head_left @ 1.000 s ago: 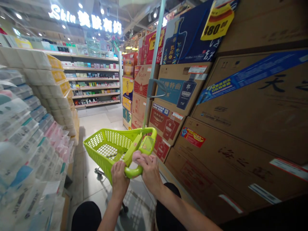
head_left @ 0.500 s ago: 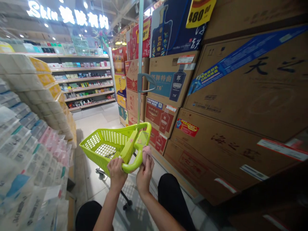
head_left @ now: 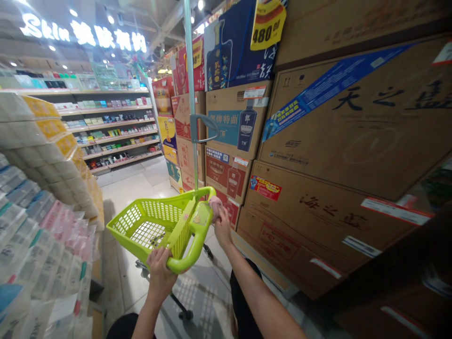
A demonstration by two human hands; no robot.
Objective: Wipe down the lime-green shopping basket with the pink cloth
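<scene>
A small lime-green shopping cart [head_left: 141, 207] with a perforated basket stands before me, a tall metal pole [head_left: 190, 70] rising from its handle side. My left hand [head_left: 160, 268] is wrapped round the near left corner of the cart's rim. In my right hand [head_left: 222, 226] is a pink cloth [head_left: 216, 207], pressed against the right side of the looped green handle [head_left: 189, 259]. The fingers are closed on the cloth. A grey plastic loop [head_left: 205, 129] sticks out from the pole.
Stacked cardboard cartons [head_left: 303, 188] line the right side. On the left are piles of wrapped paper packs [head_left: 45, 141] and plastic-bagged packs [head_left: 38, 263]. Shelves of small boxed goods [head_left: 113, 117] stand at the back, beyond the tiled floor [head_left: 141, 176].
My right hand has moved the pink cloth up and forward along the handle's right side. My left hand stays on the rim. The view has shifted slightly right.
</scene>
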